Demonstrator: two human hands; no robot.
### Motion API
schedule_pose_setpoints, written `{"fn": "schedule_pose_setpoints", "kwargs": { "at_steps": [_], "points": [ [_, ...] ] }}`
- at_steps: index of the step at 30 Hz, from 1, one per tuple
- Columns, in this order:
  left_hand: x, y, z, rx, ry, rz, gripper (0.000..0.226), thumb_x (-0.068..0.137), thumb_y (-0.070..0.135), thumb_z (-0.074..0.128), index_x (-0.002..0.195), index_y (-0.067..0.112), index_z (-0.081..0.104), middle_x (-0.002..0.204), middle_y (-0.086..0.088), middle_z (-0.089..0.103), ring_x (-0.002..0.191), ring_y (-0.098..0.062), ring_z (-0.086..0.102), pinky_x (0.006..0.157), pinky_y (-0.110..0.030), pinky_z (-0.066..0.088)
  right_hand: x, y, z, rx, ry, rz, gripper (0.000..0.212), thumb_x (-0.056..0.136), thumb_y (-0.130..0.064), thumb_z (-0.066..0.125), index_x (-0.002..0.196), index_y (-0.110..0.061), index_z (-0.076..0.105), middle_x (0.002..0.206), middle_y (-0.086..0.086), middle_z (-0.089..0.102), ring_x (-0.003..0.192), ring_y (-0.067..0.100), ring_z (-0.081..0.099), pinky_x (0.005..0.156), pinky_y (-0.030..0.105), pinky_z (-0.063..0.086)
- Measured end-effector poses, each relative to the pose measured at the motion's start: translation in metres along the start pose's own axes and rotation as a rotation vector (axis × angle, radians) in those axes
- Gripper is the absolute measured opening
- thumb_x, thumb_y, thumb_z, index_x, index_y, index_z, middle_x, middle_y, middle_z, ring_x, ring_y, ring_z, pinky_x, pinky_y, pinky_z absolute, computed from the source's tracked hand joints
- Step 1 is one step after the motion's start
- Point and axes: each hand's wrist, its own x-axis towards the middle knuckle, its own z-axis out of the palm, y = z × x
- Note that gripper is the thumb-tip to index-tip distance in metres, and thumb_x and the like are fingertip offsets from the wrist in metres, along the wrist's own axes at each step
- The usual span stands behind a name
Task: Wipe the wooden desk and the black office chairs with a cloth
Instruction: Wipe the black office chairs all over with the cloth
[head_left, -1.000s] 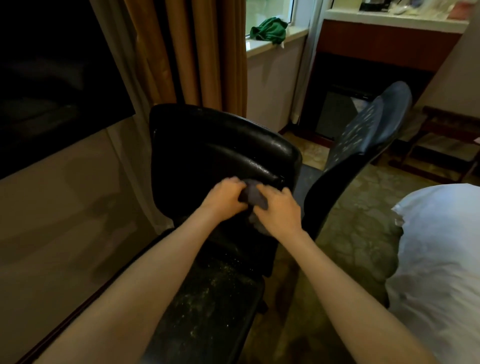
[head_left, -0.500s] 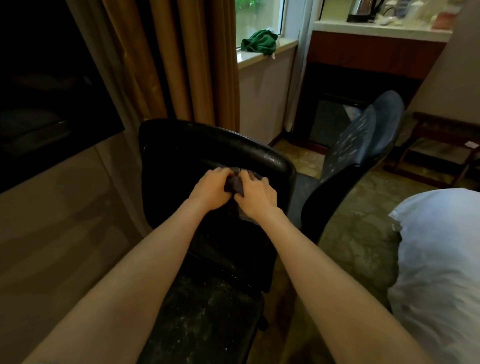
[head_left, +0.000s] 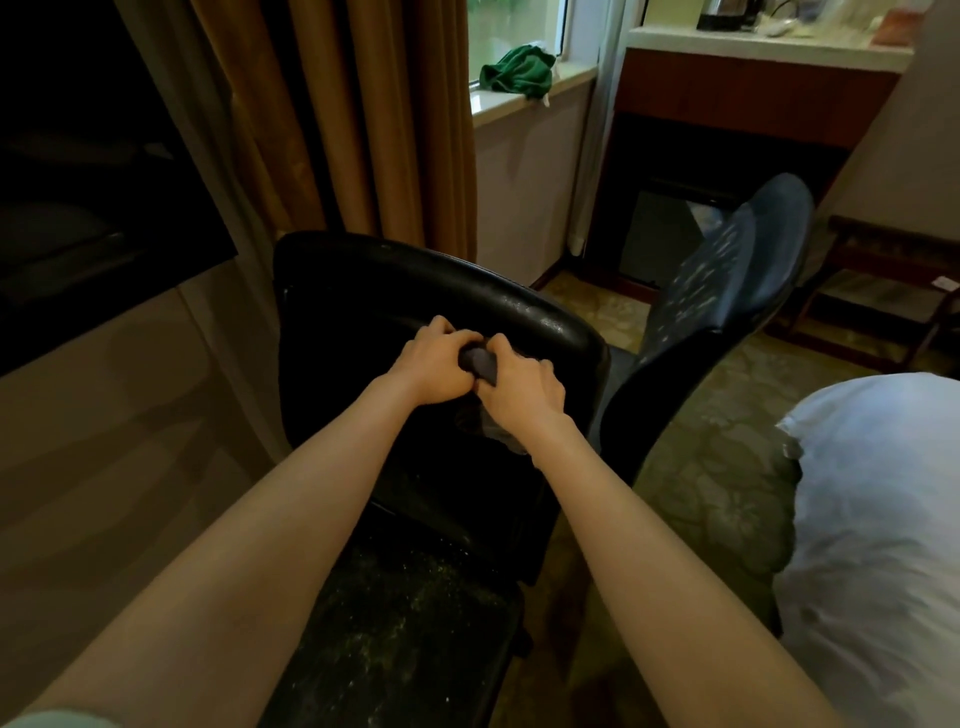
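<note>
Both hands, left hand (head_left: 435, 367) & right hand (head_left: 522, 391), still gripping dark cloth (head_left: 480, 362), shifted higher up chair backrest (head_left: 415, 291)

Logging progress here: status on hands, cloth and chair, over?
Left hand and right hand both gripping cloth. Cloth against chair backrest. Seat speckled. Nothing in the way.

Brown curtain (head_left: 337, 119), window sill (head_left: 530, 101), patterned carpet (head_left: 711, 467)

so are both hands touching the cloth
Touching. The head view shows the left hand and right hand closed around the dark cloth, which is bunched between them in front of the black chair's backrest.
</note>
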Motion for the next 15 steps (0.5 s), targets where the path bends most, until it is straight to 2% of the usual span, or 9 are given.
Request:
{"fn": "schedule_pose_setpoints", "kwargs": {
  "at_steps": [4, 9, 15],
  "points": [
    [0.002, 0.013, 0.007, -0.014, -0.054, 0.031, 0.055, 0.085, 0.028, 0.060, 0.137, 0.028, 0.043, 0.126, -0.010, 0.034, 0.119, -0.027, 0.036, 0.101, -0.038, 0.036, -0.008, 0.015, -0.009, 0.037, -0.040, 0.035, 0.038, 0.092, -0.038, 0.052, 0.125, -0.028, 0.036, 0.118, 0.009, 0.057, 0.109, 0.033, 0.050, 0.077, 0.040, 0.045],
    [-0.001, 0.031, 0.025, -0.048, -0.104, 0.056, 0.057, 0.083, 0.031, 0.062, 0.136, 0.028, 0.044, 0.129, -0.010, 0.033, 0.122, -0.028, 0.034, 0.104, -0.040, 0.036, -0.030, 0.040, -0.009, 0.055, -0.003, 0.057, 0.038, 0.091, -0.038, 0.053, 0.124, -0.028, 0.037, 0.115, 0.008, 0.059, 0.107, 0.033, 0.052, 0.078, 0.043, 0.049],
    [-0.019, 0.050, 0.054, -0.055, -0.044, 0.098, 0.060, 0.080, 0.029, 0.063, 0.137, 0.027, 0.043, 0.132, -0.009, 0.033, 0.123, -0.028, 0.033, 0.101, -0.038, 0.035, -0.061, 0.065, -0.003, 0.055, 0.074, 0.039, 0.042, 0.090, -0.036, 0.054, 0.127, -0.027, 0.037, 0.125, 0.006, 0.056, 0.109, 0.034, 0.049, 0.079, 0.043, 0.049]
  ]
}}
